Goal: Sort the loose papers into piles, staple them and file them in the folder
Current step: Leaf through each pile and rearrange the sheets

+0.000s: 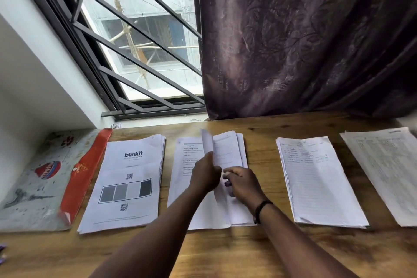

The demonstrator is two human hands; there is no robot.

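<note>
Several paper piles lie in a row on the wooden table. At the left is a pile topped by a "blinkit" sheet. In the middle pile, my left hand holds a sheet lifted on edge. My right hand rests on that pile, fingers curled round a small purple object, possibly a stapler. A lined pile and a printed-table pile lie to the right. A folder with a red flap lies at the far left.
A dark purple curtain hangs over the table's back edge. A barred window and a white sill are at the back left. Purple bits show at the left edge. Bare wood runs along the table's front.
</note>
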